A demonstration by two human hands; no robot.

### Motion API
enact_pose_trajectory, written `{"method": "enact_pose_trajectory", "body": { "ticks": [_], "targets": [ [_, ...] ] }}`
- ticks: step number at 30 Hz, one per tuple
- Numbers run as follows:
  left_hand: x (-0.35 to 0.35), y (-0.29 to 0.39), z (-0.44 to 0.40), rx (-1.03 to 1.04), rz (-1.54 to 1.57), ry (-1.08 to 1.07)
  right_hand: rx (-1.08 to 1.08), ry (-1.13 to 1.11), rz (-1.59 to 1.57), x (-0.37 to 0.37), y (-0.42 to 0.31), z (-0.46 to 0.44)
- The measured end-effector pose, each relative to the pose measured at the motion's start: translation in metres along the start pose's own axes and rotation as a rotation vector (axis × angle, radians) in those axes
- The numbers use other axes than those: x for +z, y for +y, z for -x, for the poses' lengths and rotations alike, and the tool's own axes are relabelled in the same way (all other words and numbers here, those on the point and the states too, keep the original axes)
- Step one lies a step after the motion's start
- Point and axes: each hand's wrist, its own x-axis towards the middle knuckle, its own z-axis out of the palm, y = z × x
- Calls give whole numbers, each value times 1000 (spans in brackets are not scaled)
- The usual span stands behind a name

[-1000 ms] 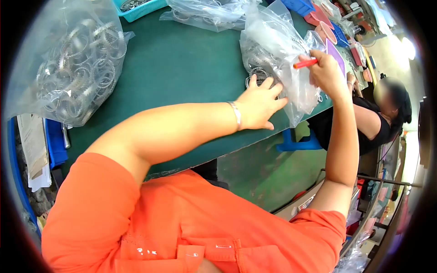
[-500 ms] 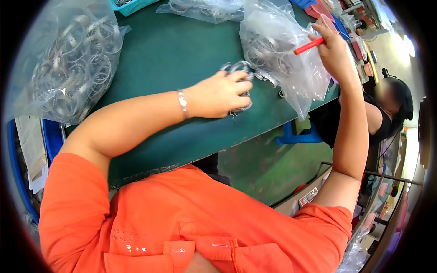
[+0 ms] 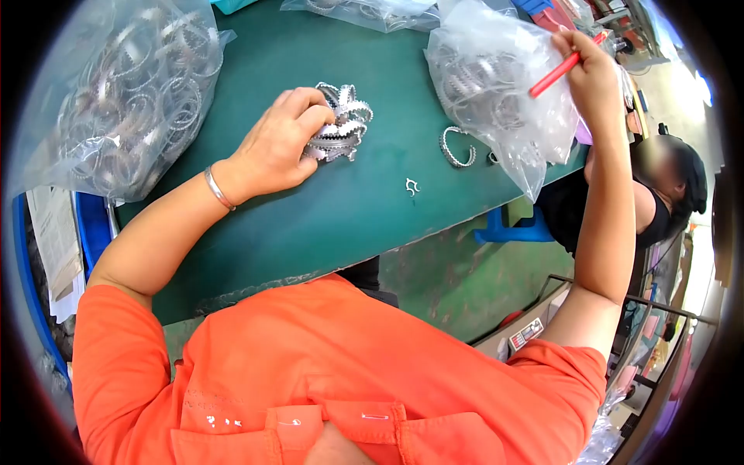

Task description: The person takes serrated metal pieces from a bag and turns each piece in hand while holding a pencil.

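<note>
My left hand (image 3: 280, 141) is closed on the near side of a small heap of silvery toothed metal rings (image 3: 349, 128) on the green table. Its fingertips are partly hidden among them. My right hand (image 3: 595, 77), raised at the right, grips a red pen (image 3: 554, 76) that slants down to the left. Behind the pen is a clear plastic bag (image 3: 504, 97) with more toothed rings inside; whether the fingers also pinch its edge I cannot tell. One open, C-shaped ring (image 3: 457, 147) lies beside the bag. Nearer me is a tiny metal piece (image 3: 412, 186).
A large clear bag of rings (image 3: 132, 116) stands at the left, and another bag (image 3: 372, 12) lies at the back. The green table's (image 3: 325, 213) near edge runs close to my body. A person in black (image 3: 659, 194) sits at the right by a blue stool (image 3: 519, 226).
My left hand has moved left across the table with the heap of rings, leaving the C-shaped ring and tiny piece exposed. My right hand and the pen have shifted slightly right.
</note>
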Motion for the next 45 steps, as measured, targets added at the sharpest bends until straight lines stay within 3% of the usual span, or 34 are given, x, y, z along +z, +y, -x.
{"method": "enact_pose_trajectory", "body": {
  "ticks": [3, 5, 7, 9, 15, 18, 21, 23, 29, 33, 35, 37, 39, 41, 43, 45],
  "targets": [
    [-1, 3, -9, 134, -102, 64, -23, 83, -61, 3, -43, 31],
    [6, 4, -16, 118, -61, 63, -426, 321, -289, 10, -59, 49],
    [17, 3, -24, 86, -233, -55, -552, 21, -549, 13, -85, 81],
    [27, -8, -32, 67, -180, -89, -450, -275, -577, 31, -97, 101],
    [14, 0, -6, -54, -77, -41, -497, -335, 160, 78, -54, 127],
    [-1, 7, 26, -94, -20, 53, -490, -410, 252, 82, -51, 128],
    [-20, 10, 62, -122, -14, 66, -441, -390, 94, 74, -66, 120],
    [-32, 18, 88, -246, 62, 81, -422, -297, -82, 62, -98, 111],
    [-51, 35, 146, -405, 38, 203, -594, -172, -330, 91, -195, 114],
    [-56, 47, 174, -491, -172, 326, -760, -306, -565, 130, -253, 114],
    [-63, 52, 183, -532, -301, 403, -663, -442, -855, 138, -269, 114],
    [-71, 63, 192, -501, -316, 337, -462, -423, -1049, 137, -273, 117],
    [-68, 73, 195, -543, -347, 244, -406, -344, -971, 138, -272, 117],
    [-59, 71, 199, -580, -322, 235, -412, -589, -919, 145, -272, 124],
    [-56, 65, 201, -636, -290, 288, -539, -514, -873, 147, -281, 136],
    [-58, 60, 202, -631, -279, 321, -511, -548, -1038, 146, -291, 141]
  ]
}}
